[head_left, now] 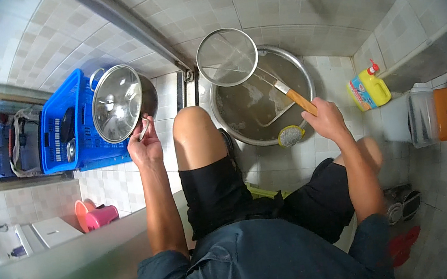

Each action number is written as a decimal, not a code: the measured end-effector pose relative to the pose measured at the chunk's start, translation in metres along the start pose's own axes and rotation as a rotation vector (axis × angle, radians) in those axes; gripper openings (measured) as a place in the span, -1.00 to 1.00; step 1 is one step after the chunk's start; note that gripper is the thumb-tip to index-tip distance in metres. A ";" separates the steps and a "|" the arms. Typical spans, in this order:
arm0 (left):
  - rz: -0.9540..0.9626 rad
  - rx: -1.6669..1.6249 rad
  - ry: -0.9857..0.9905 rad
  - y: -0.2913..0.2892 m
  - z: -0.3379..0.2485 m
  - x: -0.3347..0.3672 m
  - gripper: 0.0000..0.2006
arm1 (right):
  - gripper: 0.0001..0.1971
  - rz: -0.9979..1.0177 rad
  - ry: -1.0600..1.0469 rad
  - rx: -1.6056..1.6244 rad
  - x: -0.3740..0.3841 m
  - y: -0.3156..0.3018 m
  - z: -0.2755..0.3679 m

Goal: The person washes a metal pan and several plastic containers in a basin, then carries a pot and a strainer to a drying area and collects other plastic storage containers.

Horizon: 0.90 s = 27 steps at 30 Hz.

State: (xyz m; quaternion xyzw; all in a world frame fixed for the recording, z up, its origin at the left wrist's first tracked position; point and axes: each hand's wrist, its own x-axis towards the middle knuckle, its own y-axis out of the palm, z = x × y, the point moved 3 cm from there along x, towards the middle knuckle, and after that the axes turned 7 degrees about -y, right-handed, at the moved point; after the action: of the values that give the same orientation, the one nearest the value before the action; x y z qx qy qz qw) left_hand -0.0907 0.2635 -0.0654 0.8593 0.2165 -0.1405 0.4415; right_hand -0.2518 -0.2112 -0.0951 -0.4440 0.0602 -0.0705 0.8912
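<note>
One wide basin [259,141] sat ahead and left of the right hand [323,118], one blue basket [96,155] beyond the left hand [145,144]! The left pinched one steel pot [120,104] by its handle [145,129]; the right clenched one strainer [227,57] by its wooden grip [298,99], one scourer [291,136] just left of that fist.

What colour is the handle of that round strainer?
The handle is a warm orange-brown, like wood; the head view shows it.
</note>
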 end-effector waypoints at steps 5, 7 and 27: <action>-0.066 -0.092 -0.019 0.024 0.014 0.015 -0.62 | -0.69 0.093 0.108 0.232 -0.001 0.033 -0.028; -0.050 -0.101 -0.013 0.021 0.004 0.020 -0.60 | -0.71 0.166 0.154 0.284 -0.003 0.041 -0.029; -0.284 0.151 0.062 0.122 -0.030 -0.039 -0.59 | -0.84 0.177 0.178 0.295 -0.014 0.016 0.022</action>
State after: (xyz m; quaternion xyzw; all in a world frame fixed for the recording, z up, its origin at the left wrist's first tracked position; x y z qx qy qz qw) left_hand -0.0625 0.2154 0.0535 0.8547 0.3383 -0.1907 0.3445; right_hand -0.2603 -0.1818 -0.0938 -0.2935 0.1666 -0.0390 0.9405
